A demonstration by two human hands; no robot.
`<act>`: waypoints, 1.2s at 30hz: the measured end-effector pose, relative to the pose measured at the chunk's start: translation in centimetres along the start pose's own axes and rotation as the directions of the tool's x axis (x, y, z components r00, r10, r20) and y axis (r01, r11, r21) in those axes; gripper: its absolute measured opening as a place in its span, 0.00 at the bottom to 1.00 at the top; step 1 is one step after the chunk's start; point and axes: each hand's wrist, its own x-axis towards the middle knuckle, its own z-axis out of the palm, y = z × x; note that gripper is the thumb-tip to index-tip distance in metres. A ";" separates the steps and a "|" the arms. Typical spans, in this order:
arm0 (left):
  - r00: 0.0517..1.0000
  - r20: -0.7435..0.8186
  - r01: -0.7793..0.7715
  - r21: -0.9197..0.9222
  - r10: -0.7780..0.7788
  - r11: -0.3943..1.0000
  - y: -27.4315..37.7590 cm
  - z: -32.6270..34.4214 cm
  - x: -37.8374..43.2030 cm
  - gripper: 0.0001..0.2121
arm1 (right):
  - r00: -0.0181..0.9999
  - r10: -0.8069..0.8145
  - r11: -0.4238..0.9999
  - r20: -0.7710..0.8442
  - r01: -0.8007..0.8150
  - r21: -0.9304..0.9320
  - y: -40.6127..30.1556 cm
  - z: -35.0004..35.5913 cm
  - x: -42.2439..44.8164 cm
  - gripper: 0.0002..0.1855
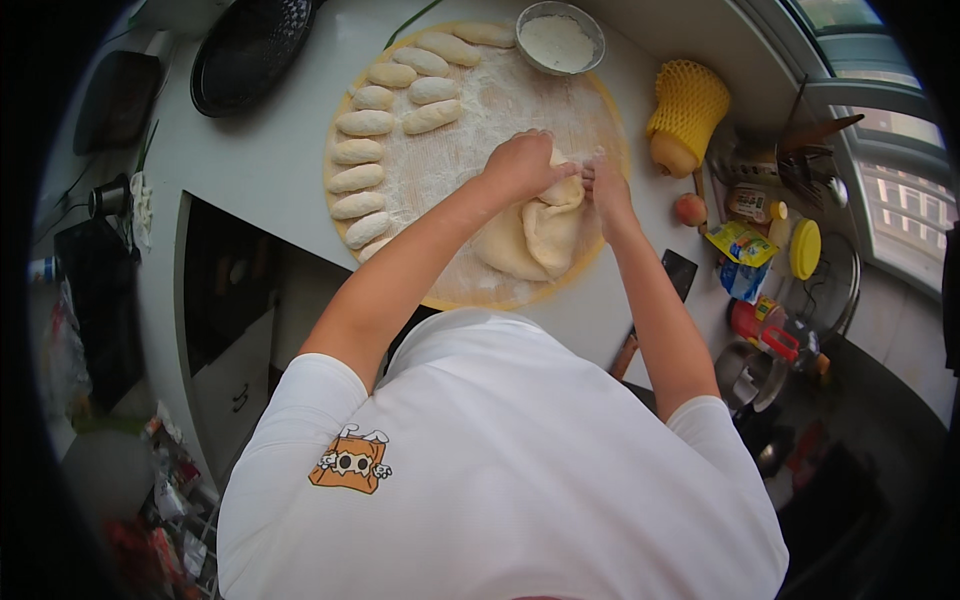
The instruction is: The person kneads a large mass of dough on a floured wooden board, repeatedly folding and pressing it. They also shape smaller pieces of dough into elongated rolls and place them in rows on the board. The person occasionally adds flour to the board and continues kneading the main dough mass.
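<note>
A large, folded piece of pale dough [517, 240] lies on the floured round board [495, 105], towards its near right side. My left hand [523, 165] is closed on the dough's far end, with the thumb across its top. Close against the right side of that same end is my right hand [609, 191], its fingertips at the dough; its grip is partly hidden. Several small flour-dusted dough rolls [358, 151] line the board's left and far edge, and a few more sit just inside that row. The left forearm covers part of the nearest roll.
A bowl of flour [559, 41] stands at the board's far edge. To the right are a squash in yellow foam netting [686, 120], a peach [690, 210], a cleaver [679, 274] and several packets and jars. A black pan [251, 56] is at far left.
</note>
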 end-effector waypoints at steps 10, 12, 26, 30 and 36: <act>0.954 -0.208 -0.260 -0.227 0.214 0.938 -4.4 1.0 -10.6 0.21 | 0.642 -0.759 0.427 0.107 0.616 -0.662 0.1 4.6 -6.8 0.15; 0.983 -0.181 -0.063 -0.360 -0.003 0.931 -4.4 1.2 -7.6 0.26 | 0.632 -0.774 0.394 0.042 0.533 -0.749 3.3 6.7 -2.5 0.16; 0.952 -0.287 0.026 -0.273 -0.108 0.962 -5.2 1.3 -2.1 0.28 | 0.708 -0.706 0.461 -0.029 0.427 -0.778 0.1 6.8 3.3 0.17; 0.959 -0.050 0.143 -0.761 -0.278 0.633 -4.1 -2.6 -2.5 0.30 | 0.959 -0.251 0.963 -0.134 0.234 -0.135 -3.9 4.0 5.7 0.21; 0.957 -0.288 0.046 0.064 -0.026 0.997 -2.1 2.1 -6.5 0.30 | 0.654 -0.756 0.442 0.037 0.551 -0.708 1.2 4.4 -0.2 0.17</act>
